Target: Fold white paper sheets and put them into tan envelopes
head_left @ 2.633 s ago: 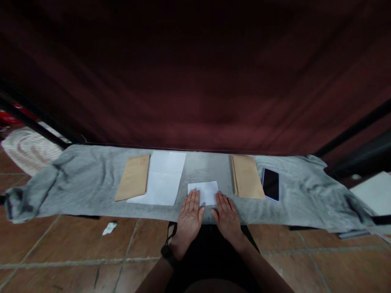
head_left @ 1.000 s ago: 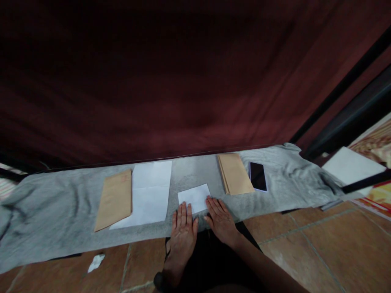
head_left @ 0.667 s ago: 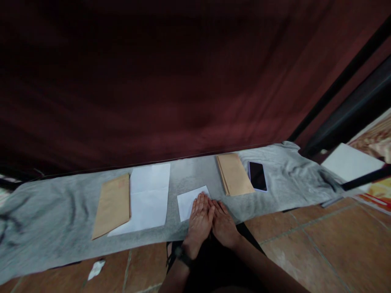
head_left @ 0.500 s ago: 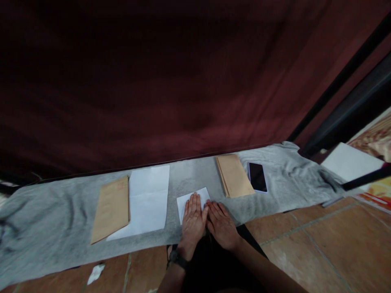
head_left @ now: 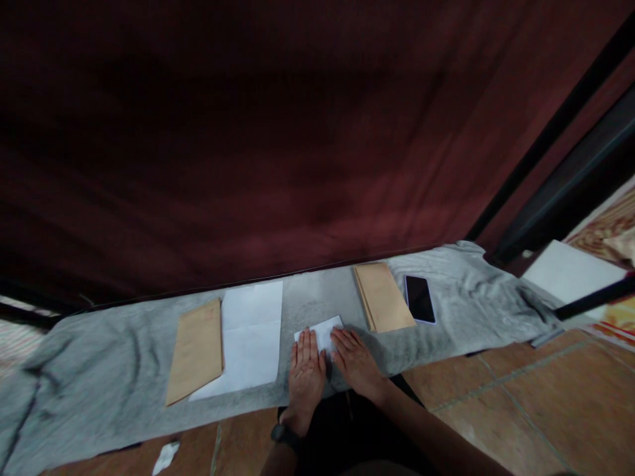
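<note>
A small folded piece of white paper (head_left: 325, 336) lies on the grey cloth (head_left: 317, 291) in front of me. My left hand (head_left: 306, 373) rests flat over its left part, fingers stretched out and pointing away from me. On its right edge lies my right hand (head_left: 356, 360), also flat with the fingers extended. The near part of the paper is hidden under both hands. To the left, a larger white sheet with crease lines (head_left: 253, 330) lies partly beneath brown envelopes (head_left: 196, 350). More brown envelopes (head_left: 384, 297) lie stacked beyond my right hand.
A phone (head_left: 419, 299) with a dark screen lies right of the envelope stack. Behind the cloth-covered surface hangs a dark red curtain (head_left: 317, 165). A white scrap (head_left: 165, 457) is on the tiled floor (head_left: 496, 410). Dark bars (head_left: 550, 139) slant at the right.
My hands have moved apart on the paper, the left one shifting leftward to its left side. The whole view has tilted slightly, so everything sits a little lower.
</note>
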A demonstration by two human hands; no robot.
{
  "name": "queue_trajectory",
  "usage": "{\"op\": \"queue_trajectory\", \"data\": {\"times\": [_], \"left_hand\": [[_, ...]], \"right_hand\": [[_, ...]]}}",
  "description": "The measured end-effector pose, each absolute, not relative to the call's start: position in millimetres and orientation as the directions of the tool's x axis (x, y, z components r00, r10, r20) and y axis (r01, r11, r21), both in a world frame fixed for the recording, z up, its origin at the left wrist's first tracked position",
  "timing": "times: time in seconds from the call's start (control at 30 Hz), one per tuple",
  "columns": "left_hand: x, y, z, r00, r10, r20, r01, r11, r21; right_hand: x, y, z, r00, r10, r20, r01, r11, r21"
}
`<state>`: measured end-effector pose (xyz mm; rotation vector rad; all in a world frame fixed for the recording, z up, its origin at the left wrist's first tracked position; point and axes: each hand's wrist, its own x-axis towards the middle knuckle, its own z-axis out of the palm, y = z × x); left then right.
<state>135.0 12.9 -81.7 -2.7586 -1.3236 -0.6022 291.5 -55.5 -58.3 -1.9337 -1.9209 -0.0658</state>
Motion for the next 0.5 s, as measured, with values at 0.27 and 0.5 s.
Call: {"op": "queue_trajectory", "data": {"times": [0.27,0.5], "left_hand": [[134,14,-83,0.570,0.725,0.386,0.749,-0.652,0.118],[134,15,-83,0.557,0.731,0.394,0.756,-0.643,0.124]], "right_hand": [[291,-32,-70,-0.017,0.947,0.321,0.980,0.079,-0.181],[314,-29,-67,0.188,0.941,0.281,0.960,-0.116,-0.254]]}}
